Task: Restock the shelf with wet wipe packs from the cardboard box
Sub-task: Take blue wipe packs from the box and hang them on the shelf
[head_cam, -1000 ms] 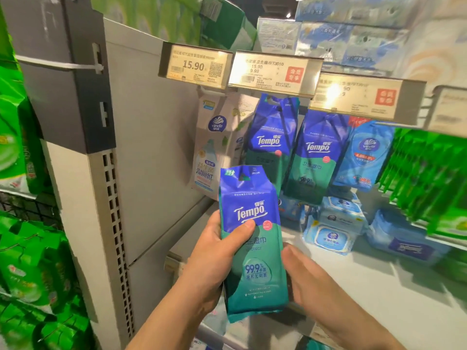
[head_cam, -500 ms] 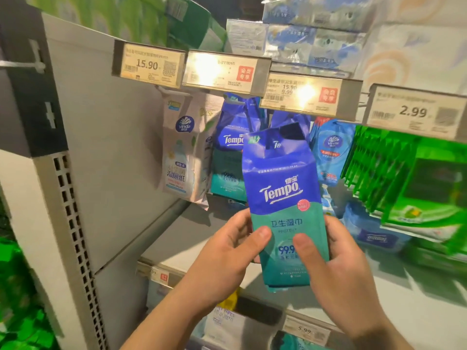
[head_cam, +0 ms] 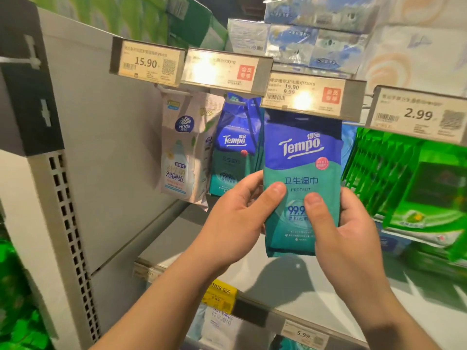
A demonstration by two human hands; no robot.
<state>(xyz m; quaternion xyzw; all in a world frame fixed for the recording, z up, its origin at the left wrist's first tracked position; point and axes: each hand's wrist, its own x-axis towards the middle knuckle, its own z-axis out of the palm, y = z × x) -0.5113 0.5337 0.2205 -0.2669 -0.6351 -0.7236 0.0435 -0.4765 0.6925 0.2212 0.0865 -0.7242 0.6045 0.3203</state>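
Left hand [head_cam: 237, 218]: at about 8 o'clock from frame centre, forearm rising from the bottom edge; thumb pressed on the front of the wet wipe pack, fingers curled round its left edge and behind it.
Right hand [head_cam: 346, 231]: at 4 o'clock, thumb laid on the pack's lower front beside the left thumb, fingers wrapped round the right edge.
Wet wipe pack [head_cam: 302, 162]: blue over teal, marked "Tempo", held upright between both hands at frame centre; its top edge reaches up behind the price tag at 12 o'clock, and whether it sits on a hook there I cannot tell.
Shelf [head_cam: 252, 251]: pale grey board under the hands, running from 7 o'clock to 4 o'clock; its front rail carries a yellow label [head_cam: 220, 294] at 6 o'clock and a "5.99" tag [head_cam: 303, 334] at 5 o'clock.
Hanging Tempo packs [head_cam: 233, 147]: same blue and teal kind, hung just left of the held pack, at 10 o'clock from it.
White Vinda pack [head_cam: 183, 150]: hangs further left, at 9 o'clock, beside the grey side panel [head_cam: 101, 137].
Green packs [head_cam: 409, 180]: a tilted row at 3 o'clock.
Price tags: "15.90" [head_cam: 146, 62] at 11 o'clock, "15.90 / 9.99" [head_cam: 307, 96] at 12 o'clock, "2.99" [head_cam: 417, 114] at 2 o'clock.
Tissue bundles [head_cam: 313, 34]: stacked on the upper shelf, furthest off at 1 o'clock.
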